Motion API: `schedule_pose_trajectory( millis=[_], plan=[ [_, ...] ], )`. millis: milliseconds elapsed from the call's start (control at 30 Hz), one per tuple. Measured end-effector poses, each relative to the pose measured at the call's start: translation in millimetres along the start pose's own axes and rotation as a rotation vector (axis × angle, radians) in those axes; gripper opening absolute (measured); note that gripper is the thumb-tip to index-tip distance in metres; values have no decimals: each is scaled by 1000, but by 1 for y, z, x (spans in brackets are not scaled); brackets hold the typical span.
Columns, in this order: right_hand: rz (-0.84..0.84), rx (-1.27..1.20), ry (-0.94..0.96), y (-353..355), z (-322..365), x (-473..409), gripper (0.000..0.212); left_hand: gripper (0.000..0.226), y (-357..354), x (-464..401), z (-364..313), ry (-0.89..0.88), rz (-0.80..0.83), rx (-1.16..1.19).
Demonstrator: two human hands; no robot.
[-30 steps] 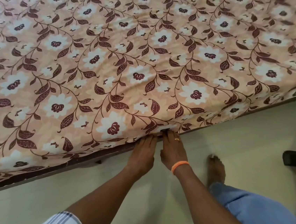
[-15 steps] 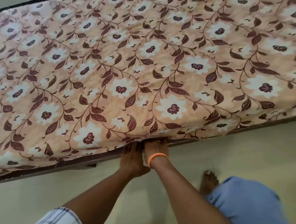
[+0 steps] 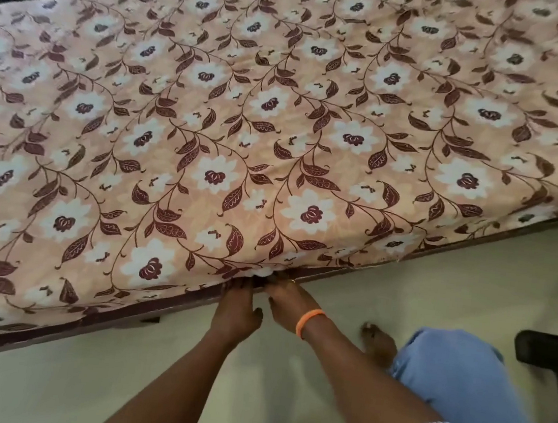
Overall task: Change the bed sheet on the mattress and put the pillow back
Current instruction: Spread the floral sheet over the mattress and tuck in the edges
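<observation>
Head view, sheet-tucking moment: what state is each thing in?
bed sheet: spread flat over the mattress, near edge at the bed frame.
left hand: at the sheet's near edge, fingers reaching under it.
right hand: beside the left, fingertips hidden under the edge.
bed frame: dark rail exposed below the sheet.
pillow: not in view.

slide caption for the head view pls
Both hands, left and right, tuck the floral sheet under the mattress edge.

Matt floral cloth bed sheet [image 3: 279, 125], dark wooden bed frame [image 3: 157, 305], smooth floor [image 3: 45, 390]
</observation>
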State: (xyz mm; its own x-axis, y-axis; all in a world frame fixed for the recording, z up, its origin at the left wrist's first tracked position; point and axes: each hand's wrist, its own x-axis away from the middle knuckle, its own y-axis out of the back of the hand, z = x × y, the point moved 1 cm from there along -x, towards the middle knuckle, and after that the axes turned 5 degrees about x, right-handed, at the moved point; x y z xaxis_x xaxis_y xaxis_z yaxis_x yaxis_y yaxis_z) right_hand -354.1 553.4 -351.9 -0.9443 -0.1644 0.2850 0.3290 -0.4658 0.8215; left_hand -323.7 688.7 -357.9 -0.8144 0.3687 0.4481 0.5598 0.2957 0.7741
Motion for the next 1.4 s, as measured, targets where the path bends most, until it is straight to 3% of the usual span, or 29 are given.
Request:
schedule_pose_trajectory(
  millis=[100, 233, 333, 433, 567, 733, 867, 1000, 1067, 1167, 1300, 1400],
  plan=[
    [-88, 66, -71, 3, -9, 26, 35, 52, 4, 6, -4, -9, -102, -35],
    [-197, 189, -263, 12, -53, 52, 52, 23, 0, 28, -31, -154, -156, -245],
    [-141, 246, -363, 24, -73, 56, 66, 47, -23, 24, -38, -325, -144, -235],
    [-114, 255, -381, 27, -81, 51, 79, 75, -29, 4, -56, -268, -142, -187],
    [-189, 232, -389, 31, -85, 41, 67, 73, -36, -10, -72, -217, -133, -102],
    [-146, 307, -395, 30, -97, 31, 70, 83, -46, -8, -66, -250, -184, -109],
    [-147, 293, -417, 37, -93, 18, 60, 84, -49, -9, -61, -281, -208, -129],
    [48, 335, -433, 21, -104, 27, 91, 85, -51, -9, -59, -259, -175, -110],
    [19, 359, -411, 17, -108, 31, 93, 84, -50, -6, -61, -265, -133, -84],
    [-106, 273, -412, 24, -96, 28, 82, 73, -43, 6, -55, -283, -54, -65],
    [50, 258, -507, 26, -69, 33, 74, 59, -31, 23, -36, -221, -183, -67],
    [154, 295, -553, 21, -36, 40, 56, 65, -25, 32, -20, -117, -267, -90]
  ],
)
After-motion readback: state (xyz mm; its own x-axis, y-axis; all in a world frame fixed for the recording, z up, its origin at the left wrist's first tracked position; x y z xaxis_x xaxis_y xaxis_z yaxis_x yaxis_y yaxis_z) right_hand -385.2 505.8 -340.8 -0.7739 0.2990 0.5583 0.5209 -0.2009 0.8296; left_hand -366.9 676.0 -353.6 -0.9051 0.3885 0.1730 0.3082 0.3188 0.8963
